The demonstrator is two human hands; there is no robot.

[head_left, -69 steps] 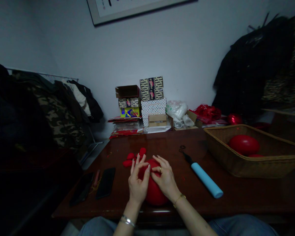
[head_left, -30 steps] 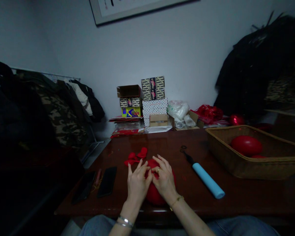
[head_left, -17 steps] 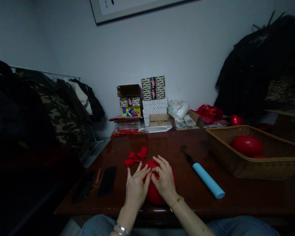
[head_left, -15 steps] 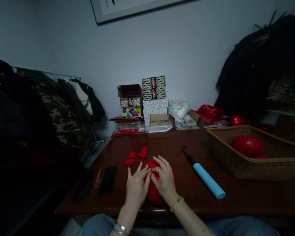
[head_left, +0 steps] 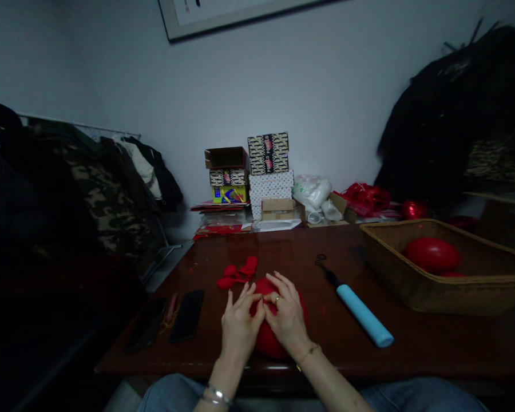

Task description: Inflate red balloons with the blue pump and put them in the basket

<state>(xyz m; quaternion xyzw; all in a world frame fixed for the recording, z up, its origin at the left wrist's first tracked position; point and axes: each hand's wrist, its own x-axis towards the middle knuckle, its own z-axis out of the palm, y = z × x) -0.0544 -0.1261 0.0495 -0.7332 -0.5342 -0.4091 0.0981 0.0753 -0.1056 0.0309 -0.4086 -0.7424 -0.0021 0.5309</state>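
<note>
An inflated red balloon (head_left: 269, 342) rests on the dark wooden table (head_left: 330, 355) at its near edge, partly covered by both hands. Thumb and forefinger of my left hand (head_left: 239, 321) are pinched together over the top of it, the other fingers raised. My right hand (head_left: 288, 320), wearing a ring, pinches from the other side, and the fingertips of both hands meet. The balloon's neck between them is too small to make out. Just beyond my left hand lie several flat red balloons (head_left: 236, 273). To the right is a light blue balloon pump (head_left: 364, 315) with a black nozzle.
A wicker basket (head_left: 438, 294) holding inflated red balloons (head_left: 432, 255) stands at the right. Two dark phones, one a black phone (head_left: 186, 316), lie at the left edge. Stacked boxes (head_left: 271, 191) and plastic bags (head_left: 312, 191) line the far wall.
My left hand has shifted slightly, its fingers drawn a little closer to the right hand's. Both hands stay pinched over the balloon, and everything else is where it was.
</note>
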